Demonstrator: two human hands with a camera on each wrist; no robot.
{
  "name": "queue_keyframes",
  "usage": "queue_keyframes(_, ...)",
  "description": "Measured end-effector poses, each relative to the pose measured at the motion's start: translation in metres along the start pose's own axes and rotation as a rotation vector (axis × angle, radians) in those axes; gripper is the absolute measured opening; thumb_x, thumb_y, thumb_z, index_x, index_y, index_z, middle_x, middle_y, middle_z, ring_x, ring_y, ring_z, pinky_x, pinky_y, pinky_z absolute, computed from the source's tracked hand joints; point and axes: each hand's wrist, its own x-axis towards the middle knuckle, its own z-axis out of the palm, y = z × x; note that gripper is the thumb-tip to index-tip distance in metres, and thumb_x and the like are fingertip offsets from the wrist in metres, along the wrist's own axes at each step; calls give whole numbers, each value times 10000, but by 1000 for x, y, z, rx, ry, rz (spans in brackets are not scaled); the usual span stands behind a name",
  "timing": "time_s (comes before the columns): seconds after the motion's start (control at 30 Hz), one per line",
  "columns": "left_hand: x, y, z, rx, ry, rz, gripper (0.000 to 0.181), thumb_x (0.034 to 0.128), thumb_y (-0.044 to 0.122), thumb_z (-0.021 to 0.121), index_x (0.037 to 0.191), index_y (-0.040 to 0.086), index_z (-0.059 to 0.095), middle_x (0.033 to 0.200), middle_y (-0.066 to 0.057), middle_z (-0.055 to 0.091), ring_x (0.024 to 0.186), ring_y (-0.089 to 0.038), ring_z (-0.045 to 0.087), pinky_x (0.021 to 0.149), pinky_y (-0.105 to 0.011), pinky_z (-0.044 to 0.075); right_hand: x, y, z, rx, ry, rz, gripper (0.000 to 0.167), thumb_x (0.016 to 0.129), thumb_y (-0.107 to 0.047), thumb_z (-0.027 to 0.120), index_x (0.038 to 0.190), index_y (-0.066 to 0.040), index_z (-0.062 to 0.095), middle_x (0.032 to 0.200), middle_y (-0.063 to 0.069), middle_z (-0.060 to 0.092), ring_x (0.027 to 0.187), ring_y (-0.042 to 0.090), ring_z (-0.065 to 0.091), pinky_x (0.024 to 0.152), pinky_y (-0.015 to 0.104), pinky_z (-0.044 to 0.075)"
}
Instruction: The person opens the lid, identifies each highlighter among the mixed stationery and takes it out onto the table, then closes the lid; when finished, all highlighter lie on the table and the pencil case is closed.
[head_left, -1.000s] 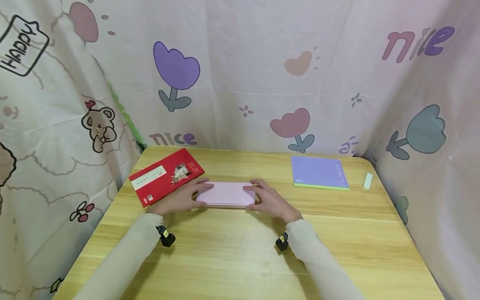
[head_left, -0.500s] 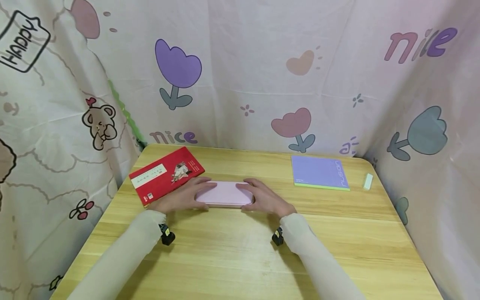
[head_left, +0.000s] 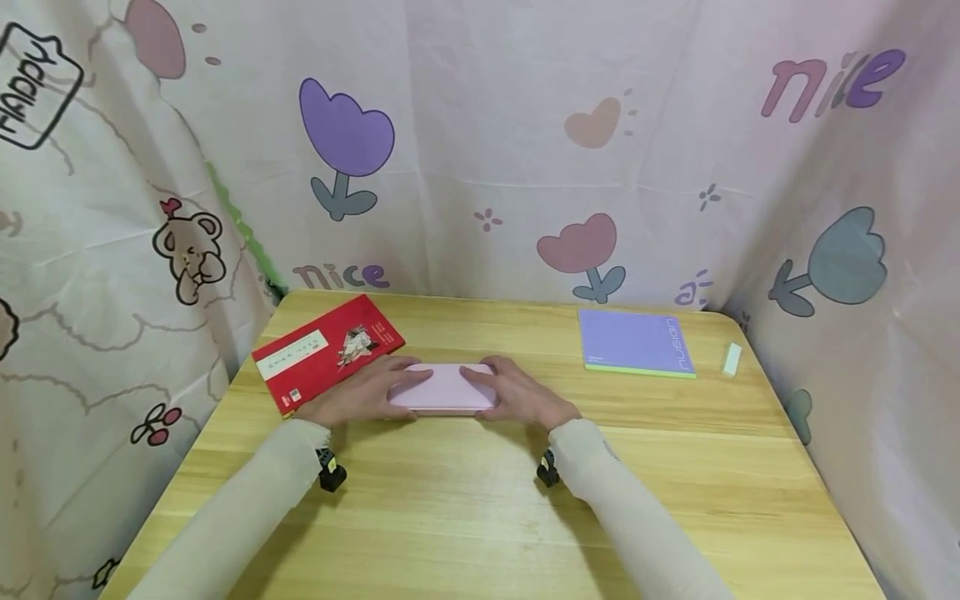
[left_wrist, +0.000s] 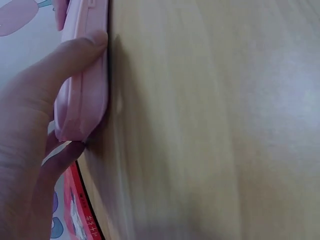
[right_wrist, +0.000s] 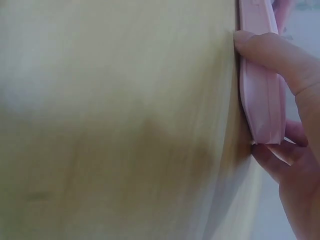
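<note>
A pale pink pencil case (head_left: 444,388), oblong with rounded ends, lies on the wooden table in front of the person. My left hand (head_left: 367,390) holds its left end; in the left wrist view the thumb presses the pink case's (left_wrist: 91,95) near side and other fingers reach round the end. My right hand (head_left: 521,393) grips the opposite end in the same manner. Seen from the right wrist, the thumb lies across the near side of the case (right_wrist: 260,100), with fingertips under its end. Both ends are partly hidden by the hands in the head view.
A red book (head_left: 327,354) lies slanted just behind the left hand. Toward the back right are a purple notebook (head_left: 633,342) and a small pale green block (head_left: 732,359), perhaps an eraser. Printed curtains (head_left: 465,150) stand along the table's back and sides.
The right hand has slid inward to the left along the case, and now covers more of its right end. The left hand stays almost where it was; the view has shifted slightly.
</note>
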Motion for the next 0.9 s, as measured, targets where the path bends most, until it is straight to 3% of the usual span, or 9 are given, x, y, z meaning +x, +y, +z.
queue_keyframes(0.13,0,-2,-2,30,-31,-4,859,880,547,868,1634,335,516,1724,-93,442,1555,-393,410,1206,-707,422,0,-1,2,-22,0,-5,883,958,-416,850,1703,-304,389,1686,217,394,1537,368,421,1249,523,445)
queue_keyframes(0.33,3,-5,-11,-26,-63,16,798,907,527,848,1612,307,548,1681,-92,514,1458,-371,509,1153,-639,485,1,-2,4,-17,17,-34,899,941,-357,878,1700,-245,409,1647,253,426,1508,387,449,1245,518,448)
queue_keyframes(0.5,5,-6,-15,-85,-88,7,821,909,572,834,1626,312,531,1713,-92,470,1514,-377,472,1184,-650,464,1,-1,3,-1,24,-10,928,933,-388,885,1709,-278,389,1679,201,418,1530,360,446,1249,512,443)
queue_keyframes(0.73,6,-5,-20,-183,-88,-80,806,898,600,829,1612,350,550,1715,-35,469,1519,-346,457,1148,-657,489,-6,10,5,130,97,-21,931,922,-478,876,1695,-237,417,1745,141,361,1549,330,446,1276,530,403)
queue_keyframes(0.9,5,-5,-24,-243,-33,-152,688,924,566,825,1551,374,617,1633,-23,558,1420,-305,530,1101,-673,516,-21,17,3,259,195,-18,860,943,-455,861,1662,-190,469,1696,102,415,1492,327,509,1251,589,421)
